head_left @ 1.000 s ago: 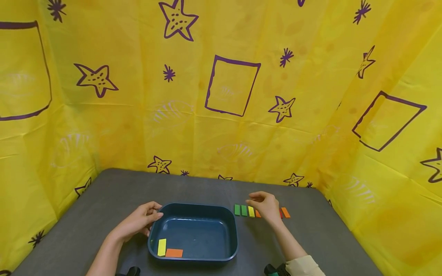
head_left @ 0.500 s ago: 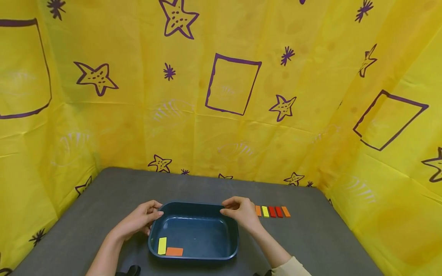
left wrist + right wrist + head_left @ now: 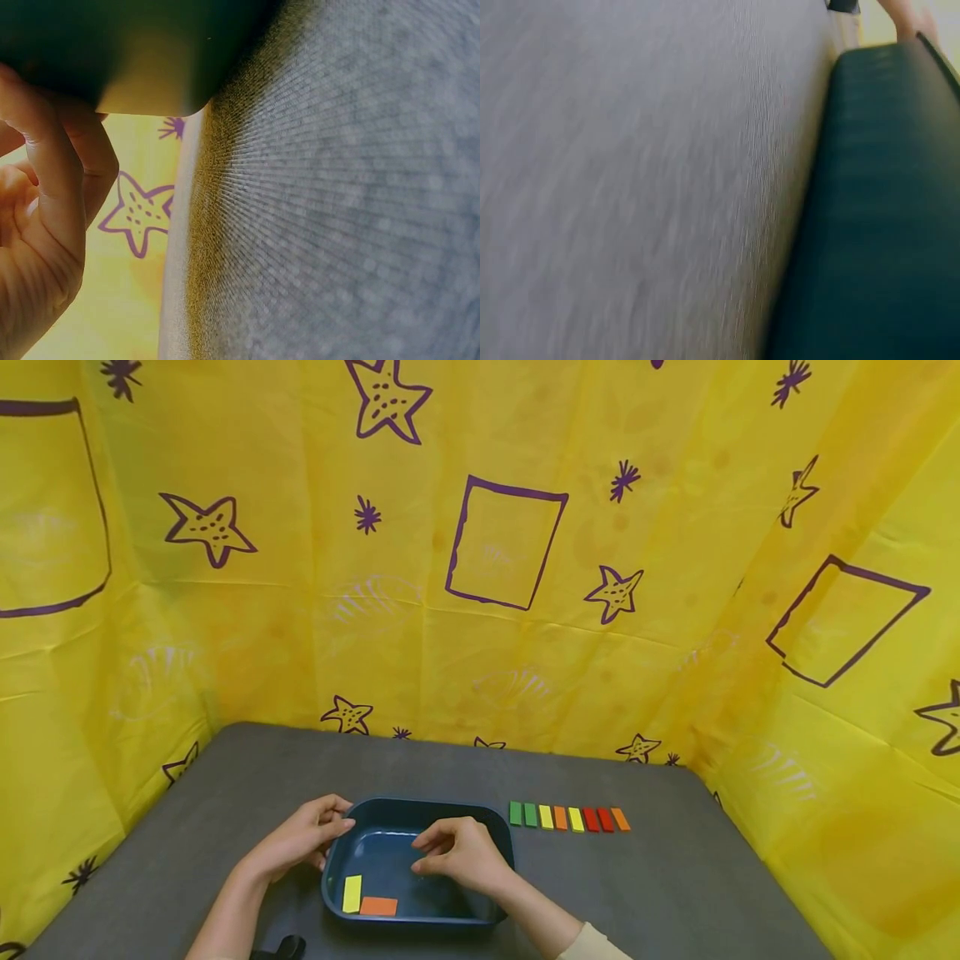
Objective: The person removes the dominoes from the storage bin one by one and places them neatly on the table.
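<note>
My left hand (image 3: 303, 835) grips the left rim of a deep dark-blue tray (image 3: 420, 920), thumb at the edge and fingers curled against the outer wall. In the left wrist view those bent fingers (image 3: 56, 161) lie beneath the tray's side (image 3: 142, 52). Over the tray's right half hovers my right hand (image 3: 468, 856), thumb and forefinger loosely bent with a gap between their tips and nothing showing there. Inside the tray's near left corner, a flat yellow block (image 3: 352, 894) stands lengthwise beside an orange block (image 3: 378, 907). The right wrist view shows the tray's outer wall (image 3: 885, 202).
Right of the tray, several flat blocks form a row on the grey table (image 3: 660, 877), from a green block (image 3: 515, 814) to an orange block (image 3: 620, 819), with yellow and red between. A yellow patterned curtain (image 3: 525, 652) encloses the table. A black object (image 3: 289, 947) lies near the front.
My right hand has moved left from above the row of blocks, past the tray's right rim, to over the tray. The whole row now shows. My left hand stays on the rim.
</note>
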A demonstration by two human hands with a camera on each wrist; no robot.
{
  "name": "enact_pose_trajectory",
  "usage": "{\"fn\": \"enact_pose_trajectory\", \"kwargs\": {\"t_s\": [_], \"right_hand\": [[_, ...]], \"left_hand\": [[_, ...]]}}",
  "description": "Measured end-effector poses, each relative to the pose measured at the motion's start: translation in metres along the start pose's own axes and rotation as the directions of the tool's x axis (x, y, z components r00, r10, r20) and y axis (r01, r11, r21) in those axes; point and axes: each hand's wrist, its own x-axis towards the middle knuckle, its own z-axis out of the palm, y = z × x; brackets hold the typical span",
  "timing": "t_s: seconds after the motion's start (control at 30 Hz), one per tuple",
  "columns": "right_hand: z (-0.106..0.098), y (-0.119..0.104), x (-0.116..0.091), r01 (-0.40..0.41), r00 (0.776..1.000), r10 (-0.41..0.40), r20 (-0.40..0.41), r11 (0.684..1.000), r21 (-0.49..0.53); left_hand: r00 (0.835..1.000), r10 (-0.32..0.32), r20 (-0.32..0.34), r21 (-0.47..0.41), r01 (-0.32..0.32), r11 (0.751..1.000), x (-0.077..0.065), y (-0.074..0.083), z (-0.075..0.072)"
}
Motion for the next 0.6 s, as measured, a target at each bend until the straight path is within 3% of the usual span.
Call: {"fn": "enact_pose_trajectory", "kwargs": {"t_s": [0.33, 0.6], "right_hand": [[0.026, -0.006, 0.009, -0.022, 0.993, 0.019, 0.112, 0.999, 0.028], [0.041, -0.009, 0.009, -0.041, 0.979, 0.043, 0.202, 0.999, -0.015]], "left_hand": [[1.000, 0.006, 0.004, 0.000, -0.006, 1.000, 0.000, -0.001, -0.001], [1.000, 0.018, 0.014, -0.012, -0.018, 1.000, 0.000, -0.003, -0.001]]}}
